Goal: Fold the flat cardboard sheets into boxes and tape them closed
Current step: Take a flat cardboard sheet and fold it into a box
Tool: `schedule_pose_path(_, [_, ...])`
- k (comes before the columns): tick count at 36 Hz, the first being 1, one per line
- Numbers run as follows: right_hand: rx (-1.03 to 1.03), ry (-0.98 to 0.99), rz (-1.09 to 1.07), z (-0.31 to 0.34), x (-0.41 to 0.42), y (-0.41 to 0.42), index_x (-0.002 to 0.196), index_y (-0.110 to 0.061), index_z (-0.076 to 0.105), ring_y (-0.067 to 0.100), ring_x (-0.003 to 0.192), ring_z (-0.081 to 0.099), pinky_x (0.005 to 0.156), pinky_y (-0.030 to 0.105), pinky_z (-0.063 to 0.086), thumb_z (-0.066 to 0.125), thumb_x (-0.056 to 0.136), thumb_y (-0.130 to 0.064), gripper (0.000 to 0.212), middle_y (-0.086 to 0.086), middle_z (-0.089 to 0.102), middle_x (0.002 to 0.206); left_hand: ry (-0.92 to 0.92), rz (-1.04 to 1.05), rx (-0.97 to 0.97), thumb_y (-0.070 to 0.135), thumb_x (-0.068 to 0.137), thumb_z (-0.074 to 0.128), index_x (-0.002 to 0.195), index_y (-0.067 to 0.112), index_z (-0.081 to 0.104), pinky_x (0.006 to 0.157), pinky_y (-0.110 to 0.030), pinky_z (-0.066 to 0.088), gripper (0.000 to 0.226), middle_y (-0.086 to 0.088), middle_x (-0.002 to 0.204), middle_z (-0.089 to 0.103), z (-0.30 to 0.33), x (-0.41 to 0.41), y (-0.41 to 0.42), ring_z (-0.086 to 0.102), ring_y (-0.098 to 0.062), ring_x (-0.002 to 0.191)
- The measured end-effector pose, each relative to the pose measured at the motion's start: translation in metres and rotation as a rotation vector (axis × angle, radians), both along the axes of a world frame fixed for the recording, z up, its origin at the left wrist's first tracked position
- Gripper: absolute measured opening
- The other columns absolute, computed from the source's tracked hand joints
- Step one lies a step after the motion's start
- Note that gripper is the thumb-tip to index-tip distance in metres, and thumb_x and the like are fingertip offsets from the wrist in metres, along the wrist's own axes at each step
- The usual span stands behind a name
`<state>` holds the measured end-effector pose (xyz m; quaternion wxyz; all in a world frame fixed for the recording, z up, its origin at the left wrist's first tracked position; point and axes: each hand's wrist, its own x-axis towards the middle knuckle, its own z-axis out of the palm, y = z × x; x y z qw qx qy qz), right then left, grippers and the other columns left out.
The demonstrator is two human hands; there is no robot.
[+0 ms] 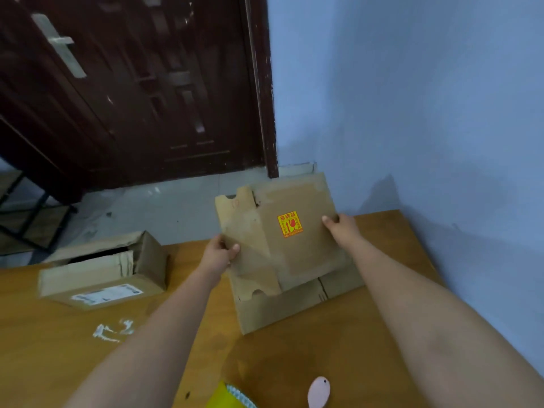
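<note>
A flat brown cardboard sheet [306,251] with a yellow and red sticker [290,224] is tilted up above the wooden table [338,357], over more flat cardboard [282,310] lying beneath it. My left hand [219,253] grips the sheet's left edge, thumb on top. Its right edge is gripped by my right hand [343,229]. Notched flaps stick out at the sheet's top left and bottom left.
A folded cardboard box [103,275] with a white label and a partly open top sits at the table's left. White tape scraps [113,331] lie on the table. A yellow object [226,396] and a pink object [318,393] show at the bottom edge. A blue wall is close on the right.
</note>
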<state>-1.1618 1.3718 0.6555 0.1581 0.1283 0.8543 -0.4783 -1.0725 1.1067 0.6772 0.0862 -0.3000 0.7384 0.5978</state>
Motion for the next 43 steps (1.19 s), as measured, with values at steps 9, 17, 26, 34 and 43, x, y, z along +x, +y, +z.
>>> schedule_pose_path(9, [-0.403, 0.096, -0.084, 0.069, 0.038, -0.037, 0.122, -0.004, 0.053, 0.029, 0.114, 0.056, 0.101, 0.043, 0.045, 0.069, 0.083, -0.014, 0.043, 0.013, 0.058, 0.128, 0.3, 0.006, 0.029, 0.0, 0.095, 0.048, 0.132, 0.014, 0.044, 0.094, -0.033, 0.04, 0.039, 0.001, 0.12, 0.049, 0.077, 0.024, -0.059, 0.046, -0.018, 0.112])
schedule_pose_path(17, [-0.559, 0.162, 0.077, 0.108, 0.126, -0.117, 0.119, -0.012, 0.051, 0.019, 0.1, 0.059, 0.079, 0.031, 0.055, 0.059, 0.088, 0.0, 0.034, 0.005, 0.059, 0.112, 0.455, -0.027, 0.117, -0.004, 0.093, 0.039, 0.138, 0.03, 0.037, 0.09, -0.035, 0.046, 0.057, 0.001, 0.124, 0.054, 0.103, 0.094, -0.129, 0.052, -0.019, 0.112])
schedule_pose_path(26, [-0.315, 0.176, 0.113, 0.089, 0.222, -0.205, 0.132, -0.015, 0.045, 0.023, 0.112, 0.051, 0.09, 0.04, 0.051, 0.072, 0.082, -0.018, 0.057, 0.002, 0.053, 0.12, 0.454, 0.06, 0.282, 0.023, 0.101, 0.032, 0.135, 0.026, 0.046, 0.086, -0.036, 0.047, 0.036, -0.01, 0.124, 0.059, 0.076, 0.184, -0.196, 0.057, -0.021, 0.108])
schedule_pose_path(34, [-0.335, 0.123, 0.148, 0.034, 0.305, -0.274, 0.129, -0.026, 0.041, 0.022, 0.108, 0.053, 0.084, 0.026, 0.047, 0.076, 0.075, -0.035, 0.065, 0.004, 0.044, 0.124, 0.372, -0.075, 0.362, 0.074, 0.076, 0.05, 0.122, 0.027, 0.059, 0.094, -0.055, 0.047, 0.067, -0.014, 0.118, 0.063, 0.037, 0.256, -0.247, 0.058, -0.034, 0.111])
schedule_pose_path(43, [-0.361, 0.064, 0.084, -0.012, 0.364, -0.304, 0.123, -0.02, 0.042, 0.007, 0.103, 0.051, 0.085, 0.02, 0.051, 0.072, 0.079, -0.004, 0.055, 0.006, 0.035, 0.128, 0.218, -0.105, 0.212, 0.029, 0.102, 0.032, 0.14, 0.031, 0.037, 0.09, -0.024, 0.043, 0.038, 0.004, 0.137, 0.047, -0.008, 0.3, -0.295, 0.043, -0.019, 0.128])
